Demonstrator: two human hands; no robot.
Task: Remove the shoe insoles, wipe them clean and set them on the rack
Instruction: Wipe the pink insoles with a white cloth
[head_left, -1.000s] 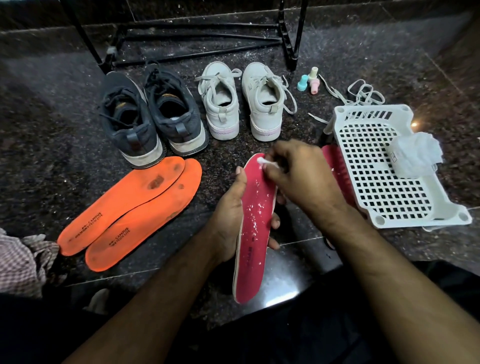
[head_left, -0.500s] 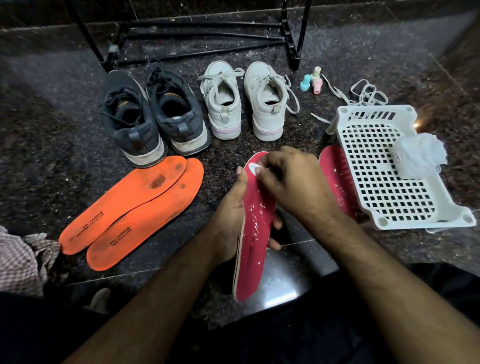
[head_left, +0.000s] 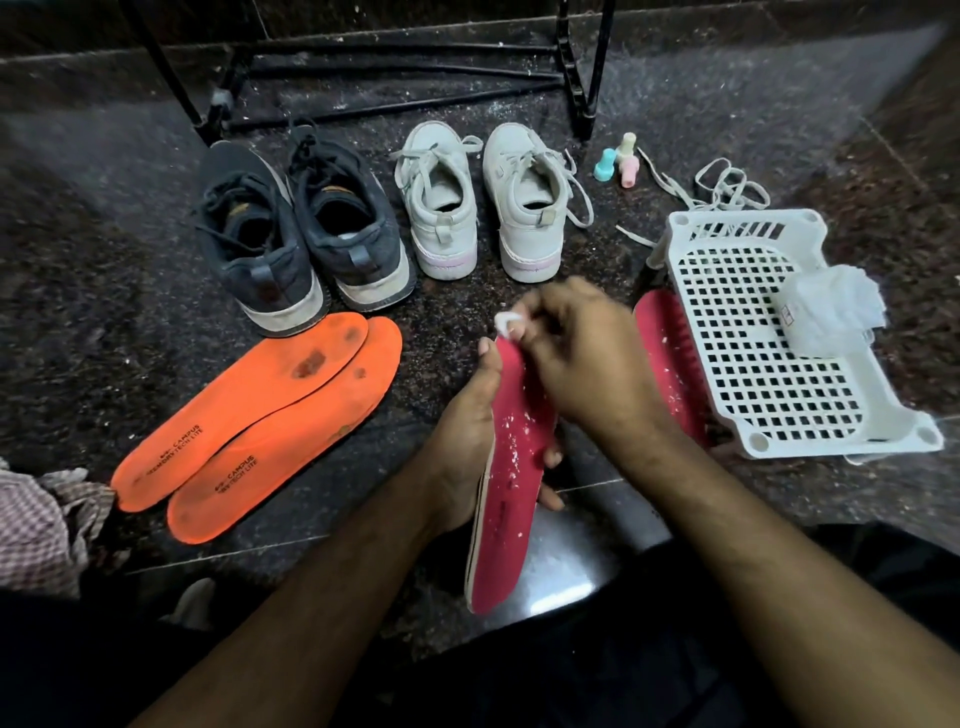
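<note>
My left hand (head_left: 465, 441) grips a pink insole (head_left: 511, 483) from behind, holding it nearly on edge above the floor; white flecks dot its face. My right hand (head_left: 576, 353) pinches a small white wad (head_left: 503, 323) at the insole's top end. A second pink insole (head_left: 670, 358) lies on the floor to the right, partly under a white plastic rack (head_left: 769, 332). Two orange insoles (head_left: 260, 426) lie side by side at the left. A dark pair of shoes (head_left: 296, 234) and a white pair of shoes (head_left: 478, 202) stand behind.
A clear wipe packet (head_left: 831, 312) lies on the white rack. A black metal stand (head_left: 395, 73) stands at the back wall. Three small pastel bottles (head_left: 621, 163) and loose white laces (head_left: 722, 187) lie behind the rack. A checked cloth (head_left: 36, 519) sits at the far left.
My right hand has slid the white wad a little up and left along the top end of the pink insole. My left hand keeps its hold on the insole.
</note>
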